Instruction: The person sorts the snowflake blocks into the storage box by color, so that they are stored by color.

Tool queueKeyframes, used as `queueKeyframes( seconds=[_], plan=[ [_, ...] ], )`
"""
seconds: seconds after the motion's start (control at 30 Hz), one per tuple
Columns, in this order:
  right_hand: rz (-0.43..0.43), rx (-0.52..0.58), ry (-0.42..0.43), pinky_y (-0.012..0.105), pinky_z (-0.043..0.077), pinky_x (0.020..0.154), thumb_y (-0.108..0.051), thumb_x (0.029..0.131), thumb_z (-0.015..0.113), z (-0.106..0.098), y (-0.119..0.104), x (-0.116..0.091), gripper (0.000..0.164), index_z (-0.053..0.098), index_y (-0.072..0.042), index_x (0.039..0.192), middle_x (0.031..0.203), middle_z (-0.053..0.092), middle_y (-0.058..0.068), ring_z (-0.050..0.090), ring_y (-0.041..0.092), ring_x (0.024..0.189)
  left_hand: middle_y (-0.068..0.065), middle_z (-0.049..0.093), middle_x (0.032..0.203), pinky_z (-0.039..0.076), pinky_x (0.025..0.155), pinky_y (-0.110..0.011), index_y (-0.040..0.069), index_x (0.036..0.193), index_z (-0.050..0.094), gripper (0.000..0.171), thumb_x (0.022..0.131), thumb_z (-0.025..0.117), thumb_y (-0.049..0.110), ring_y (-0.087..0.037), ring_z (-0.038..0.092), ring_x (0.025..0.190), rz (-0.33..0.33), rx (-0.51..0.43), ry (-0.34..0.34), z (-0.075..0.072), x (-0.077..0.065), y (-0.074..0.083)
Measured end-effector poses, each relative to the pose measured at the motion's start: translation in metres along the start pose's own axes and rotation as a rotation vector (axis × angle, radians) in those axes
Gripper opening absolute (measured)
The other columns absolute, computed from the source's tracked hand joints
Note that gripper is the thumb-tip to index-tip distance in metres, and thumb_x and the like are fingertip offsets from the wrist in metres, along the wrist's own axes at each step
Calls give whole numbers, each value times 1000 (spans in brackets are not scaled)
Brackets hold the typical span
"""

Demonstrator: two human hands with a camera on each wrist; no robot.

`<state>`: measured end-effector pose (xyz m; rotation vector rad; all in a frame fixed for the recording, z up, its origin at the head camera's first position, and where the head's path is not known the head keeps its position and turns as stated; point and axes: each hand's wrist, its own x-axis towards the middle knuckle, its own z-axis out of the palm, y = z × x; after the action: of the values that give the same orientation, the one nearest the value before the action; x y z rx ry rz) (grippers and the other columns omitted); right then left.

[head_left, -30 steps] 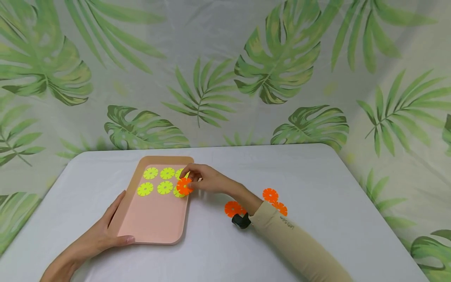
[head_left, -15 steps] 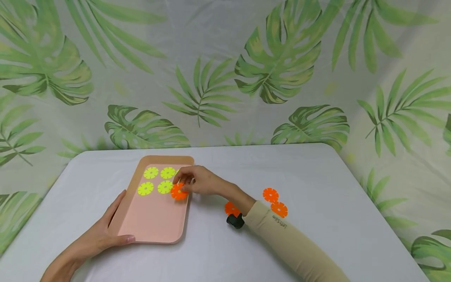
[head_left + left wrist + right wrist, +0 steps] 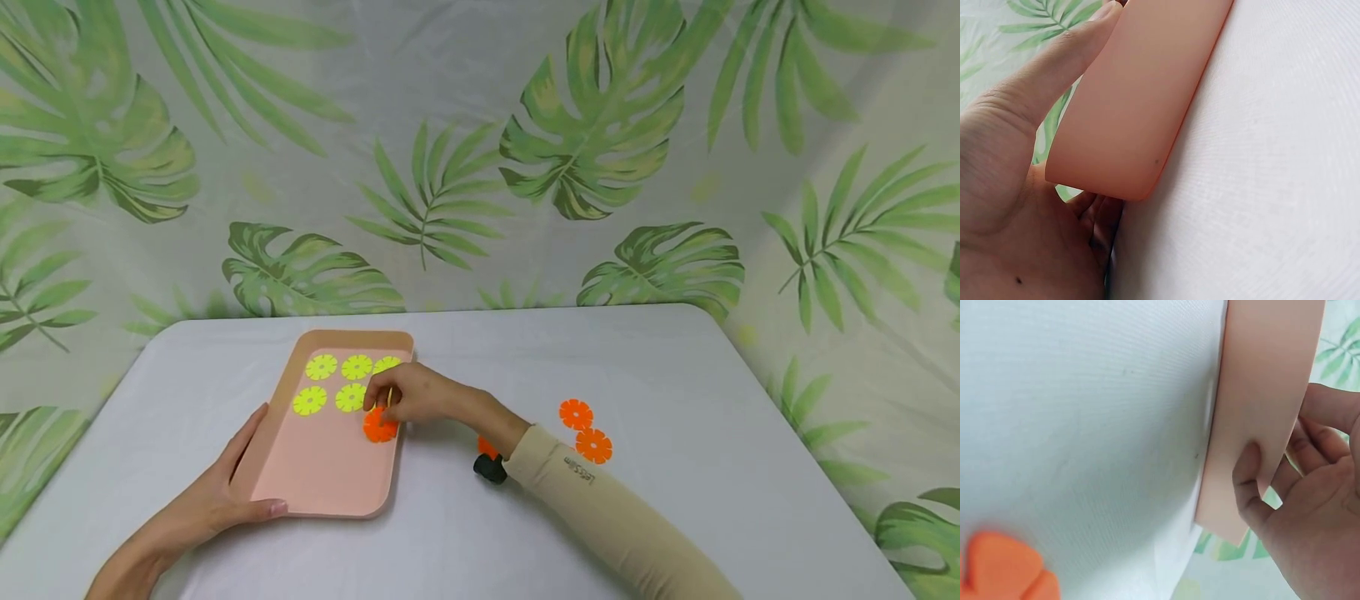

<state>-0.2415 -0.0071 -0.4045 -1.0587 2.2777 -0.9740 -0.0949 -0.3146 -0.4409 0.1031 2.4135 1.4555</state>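
Note:
A shallow pink tray lies on the left of the table. My left hand holds its near left corner, thumb along the near edge and fingers up the left side. Yellow notched discs sit in two rows in the far half; my right hand partly hides those at the right. My right hand pinches an orange notched disc low over the tray, near its right wall and just nearer than the second yellow row. In the right wrist view, the tray wall hides this disc, and one finger bends outside the wall.
Two orange notched discs lie on the white table to the right. Another orange disc shows partly behind the right wrist and its black camera. A leaf-print cloth hangs behind the table.
My right hand has moved left and toward me with the orange disc, from over the yellow discs to just below their second row. The left hand and tray stay in place.

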Motion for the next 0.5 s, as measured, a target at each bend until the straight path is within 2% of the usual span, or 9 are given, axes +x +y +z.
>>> queueKeyframes(
  seconds=[0.03, 0.07, 0.1, 0.17, 0.23, 0.3, 0.33, 0.43, 0.5],
  plan=[
    [7, -5, -5, 17, 49, 64, 3, 92, 72, 0, -1, 0, 19, 75, -12, 104, 93, 67, 0, 59, 11, 79, -7, -5, 177, 19, 115, -55, 51, 163, -6, 119, 89, 80, 18, -17, 8, 154, -4, -8, -3, 0, 0, 1],
    [11, -12, -9, 17, 49, 65, 2, 92, 72, -1, -2, 0, 19, 75, -12, 105, 93, 67, 1, 58, 11, 79, -7, -6, 177, 19, 115, -54, 51, 164, -6, 118, 89, 80, 19, -15, 7, 154, 0, -12, -3, 0, -1, 1],
    [13, -18, -13, 17, 49, 65, 2, 92, 72, -1, -2, 0, 19, 75, -11, 106, 94, 68, 2, 58, 11, 79, -6, -5, 177, 21, 114, -46, 52, 163, -6, 117, 90, 80, 20, -9, 10, 151, -4, -2, 0, 0, -1, 0],
    [20, -27, -19, 16, 49, 68, 1, 93, 73, -1, -3, 0, 18, 74, -9, 107, 96, 70, 4, 59, 9, 80, -4, -4, 177, 22, 113, -43, 53, 163, -5, 117, 90, 80, 20, -11, 10, 151, -10, 4, 2, 0, -1, 1],
    [24, -33, -23, 15, 50, 70, -1, 93, 73, -1, -3, 0, 17, 73, -7, 109, 97, 71, 4, 59, 8, 81, -5, -5, 177, 19, 115, -55, 52, 163, -5, 117, 89, 80, 19, -22, 8, 154, -3, -10, 2, 0, -1, 1],
    [23, -33, -23, 14, 50, 72, -1, 93, 74, -2, -3, 0, 17, 72, -5, 110, 98, 73, 5, 60, 7, 82, -5, -5, 177, 17, 116, -57, 53, 163, -5, 118, 89, 80, 18, -24, 6, 154, -6, -15, 3, 0, 0, 1],
    [21, -33, -21, 14, 51, 73, -2, 94, 74, -2, -3, -1, 17, 72, -5, 110, 98, 73, 5, 60, 6, 82, -6, -5, 177, 15, 113, -65, 52, 163, -5, 119, 88, 80, 18, -30, 5, 154, 0, -17, 4, 0, 0, 1],
    [7, -26, -3, 15, 52, 77, -2, 94, 73, -6, -3, -4, 16, 72, -5, 110, 102, 74, 6, 62, 6, 86, -10, -5, 177, 14, 111, -71, 52, 163, -6, 120, 88, 81, 17, -40, 5, 153, 6, -12, 4, 1, 1, 0],
    [-6, -13, 21, 16, 53, 80, -3, 95, 73, -10, -3, -9, 18, 72, -5, 112, 107, 75, 7, 64, 7, 91, -11, -5, 177, 15, 110, -71, 52, 163, -6, 121, 87, 81, 17, -42, 6, 152, 0, -8, 3, 0, 1, 0]
  ],
)
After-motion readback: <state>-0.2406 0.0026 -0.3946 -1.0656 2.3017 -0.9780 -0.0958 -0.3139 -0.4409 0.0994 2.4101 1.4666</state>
